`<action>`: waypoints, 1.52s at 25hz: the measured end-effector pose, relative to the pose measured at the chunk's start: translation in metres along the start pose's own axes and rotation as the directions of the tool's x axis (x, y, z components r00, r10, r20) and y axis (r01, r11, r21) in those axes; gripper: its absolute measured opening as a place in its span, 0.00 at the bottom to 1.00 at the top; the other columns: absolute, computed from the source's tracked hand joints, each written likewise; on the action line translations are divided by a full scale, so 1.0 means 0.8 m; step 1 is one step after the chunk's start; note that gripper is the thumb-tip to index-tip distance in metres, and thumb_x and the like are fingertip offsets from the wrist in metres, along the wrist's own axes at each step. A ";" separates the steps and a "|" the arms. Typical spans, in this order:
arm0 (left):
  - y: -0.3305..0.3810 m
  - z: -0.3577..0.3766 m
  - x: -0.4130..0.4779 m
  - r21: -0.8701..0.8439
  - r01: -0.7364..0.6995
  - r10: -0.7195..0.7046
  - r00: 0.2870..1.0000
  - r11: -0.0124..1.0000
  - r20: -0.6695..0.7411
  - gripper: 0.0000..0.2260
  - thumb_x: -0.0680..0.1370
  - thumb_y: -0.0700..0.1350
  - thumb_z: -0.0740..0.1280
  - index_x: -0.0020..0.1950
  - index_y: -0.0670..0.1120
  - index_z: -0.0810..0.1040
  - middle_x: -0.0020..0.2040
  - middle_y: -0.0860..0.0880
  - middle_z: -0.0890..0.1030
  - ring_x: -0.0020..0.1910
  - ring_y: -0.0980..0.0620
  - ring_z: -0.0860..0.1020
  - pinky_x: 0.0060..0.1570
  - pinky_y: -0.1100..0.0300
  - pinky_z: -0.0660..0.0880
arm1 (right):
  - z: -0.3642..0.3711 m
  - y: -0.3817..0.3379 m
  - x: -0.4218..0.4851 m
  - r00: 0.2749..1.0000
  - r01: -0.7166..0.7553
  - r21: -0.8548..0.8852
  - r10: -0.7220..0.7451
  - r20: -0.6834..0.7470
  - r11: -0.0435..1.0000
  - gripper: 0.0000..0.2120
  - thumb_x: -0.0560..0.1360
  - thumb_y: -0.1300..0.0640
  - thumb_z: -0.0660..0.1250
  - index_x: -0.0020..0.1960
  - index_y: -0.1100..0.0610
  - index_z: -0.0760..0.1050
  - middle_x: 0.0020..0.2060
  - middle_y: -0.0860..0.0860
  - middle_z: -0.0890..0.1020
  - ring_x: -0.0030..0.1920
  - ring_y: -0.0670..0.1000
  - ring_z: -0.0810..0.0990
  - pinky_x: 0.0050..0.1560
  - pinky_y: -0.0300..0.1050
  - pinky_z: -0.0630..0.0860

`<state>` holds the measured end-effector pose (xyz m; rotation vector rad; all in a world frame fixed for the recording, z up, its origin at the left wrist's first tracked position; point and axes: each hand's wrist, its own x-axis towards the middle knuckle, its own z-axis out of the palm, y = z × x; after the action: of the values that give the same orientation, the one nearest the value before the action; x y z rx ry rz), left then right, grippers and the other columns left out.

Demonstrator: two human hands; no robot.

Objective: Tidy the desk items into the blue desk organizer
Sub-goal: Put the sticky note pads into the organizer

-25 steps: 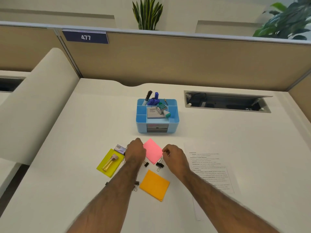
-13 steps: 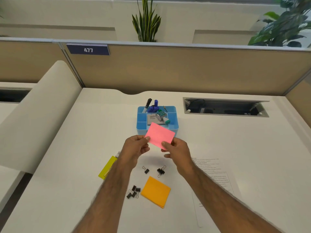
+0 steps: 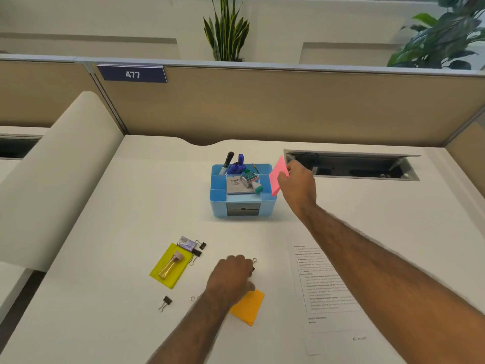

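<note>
While the broad white desk (image 3: 131, 206) stretches out below, the blue plastic desk organizer (image 3: 219, 206) sits mid-table. The right hand (image 3: 298, 185) pinches the pink square sticky-note pad (image 3: 278, 177), held on edge at the organizer's right-hand rim. The left hand (image 3: 231, 278) is low over the desk beside the orange sticky-note pad (image 3: 249, 307), fingers curled at a small black binder clip (image 3: 253, 268). Gripping or just touching? Can't tell.

Bright, even, diffuse lighting. Soft shadow at the blue desk organizer (image 3: 223, 208) base. Wide-angle bowing along the partition (image 3: 262, 106). Printed sheet (image 3: 330, 290) text blurred.
</note>
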<state>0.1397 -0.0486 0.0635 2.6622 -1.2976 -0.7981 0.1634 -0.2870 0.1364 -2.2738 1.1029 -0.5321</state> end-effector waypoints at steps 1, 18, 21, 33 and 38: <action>-0.004 0.007 -0.003 0.026 -0.005 0.004 1.000 1.000 0.023 0.17 0.75 0.54 0.70 0.60 0.48 0.75 0.58 0.48 0.76 0.58 0.47 0.73 0.56 0.54 0.69 | 0.008 0.001 0.002 1.000 0.011 -0.054 -0.010 0.026 0.998 0.06 0.78 0.57 0.63 0.50 0.59 0.75 0.46 0.55 0.82 0.41 0.54 0.79 0.35 0.47 0.76; -0.019 0.047 -0.022 0.289 -0.068 0.087 0.995 0.955 -0.052 0.26 0.70 0.58 0.73 0.63 0.47 0.71 0.59 0.47 0.70 0.57 0.46 0.69 0.58 0.51 0.64 | 0.011 0.063 -0.085 0.992 -0.095 0.048 0.091 0.086 0.994 0.05 0.80 0.56 0.63 0.49 0.55 0.75 0.39 0.48 0.78 0.39 0.48 0.77 0.40 0.41 0.74; -0.015 0.043 -0.016 0.266 -0.055 0.071 0.996 0.963 -0.050 0.25 0.71 0.58 0.73 0.61 0.46 0.72 0.59 0.47 0.71 0.58 0.45 0.69 0.58 0.51 0.64 | 0.012 0.088 -0.133 0.984 -0.097 0.105 0.080 0.158 0.990 0.05 0.78 0.57 0.63 0.45 0.54 0.76 0.36 0.47 0.80 0.37 0.48 0.78 0.37 0.43 0.77; -0.019 0.046 -0.020 0.309 -0.043 0.047 0.999 0.950 -0.005 0.35 0.68 0.60 0.75 0.70 0.49 0.67 0.64 0.47 0.70 0.66 0.44 0.67 0.70 0.47 0.57 | 0.062 0.121 -0.256 0.873 0.032 -0.092 0.017 0.488 0.995 0.06 0.78 0.49 0.63 0.49 0.51 0.75 0.43 0.46 0.80 0.41 0.46 0.78 0.41 0.43 0.77; -0.022 0.031 -0.017 -0.081 0.005 -0.011 0.997 0.997 -0.071 0.10 0.75 0.51 0.68 0.55 0.52 0.79 0.52 0.51 0.78 0.53 0.51 0.75 0.51 0.59 0.68 | 0.063 0.118 -0.257 0.806 -0.090 0.070 0.031 0.591 0.993 0.08 0.75 0.48 0.70 0.51 0.50 0.77 0.44 0.45 0.80 0.44 0.44 0.78 0.42 0.39 0.74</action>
<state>0.1332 -0.0228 0.0426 2.6088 -1.2126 -0.7331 0.0159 -0.1544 0.0154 -2.0864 0.8008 0.1585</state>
